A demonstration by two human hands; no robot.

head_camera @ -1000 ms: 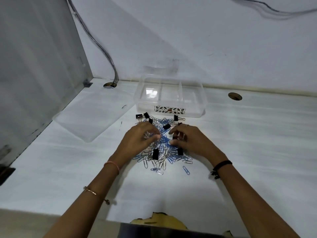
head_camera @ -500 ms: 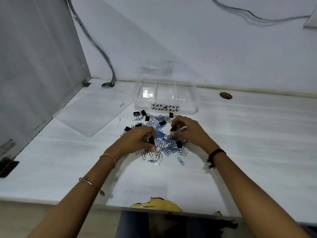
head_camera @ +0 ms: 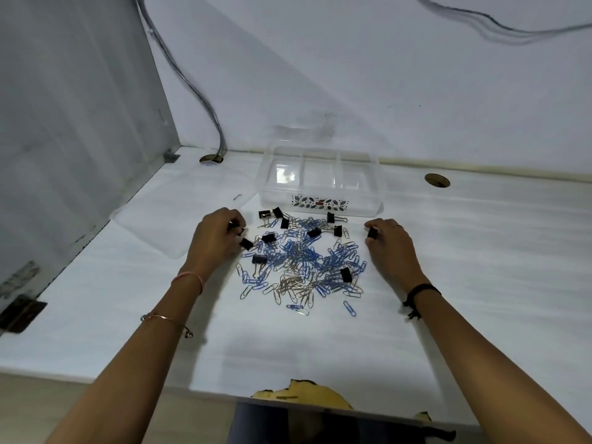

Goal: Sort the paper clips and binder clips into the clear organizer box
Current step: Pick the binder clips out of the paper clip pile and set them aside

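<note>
A pile of blue and silver paper clips (head_camera: 301, 267) lies on the white desk, with several black binder clips (head_camera: 259, 259) scattered among them. Behind the pile stands the clear organizer box (head_camera: 320, 203), open, its three compartments holding nothing I can see. My left hand (head_camera: 217, 241) is at the pile's left edge, fingers closed on a black binder clip (head_camera: 239, 230). My right hand (head_camera: 389, 245) is at the pile's right edge, pinching another black binder clip (head_camera: 372, 233).
The box's clear lid (head_camera: 160, 229) lies flat to the left of the pile. A grey partition (head_camera: 70, 123) walls the left side. Cables run into a desk hole (head_camera: 211, 159); a second hole (head_camera: 437, 180) is at the back right. The desk's front edge is near my body.
Both hands have moved apart from the middle of the pile to its left and right edges, each with a black binder clip. The view has shifted slightly.
</note>
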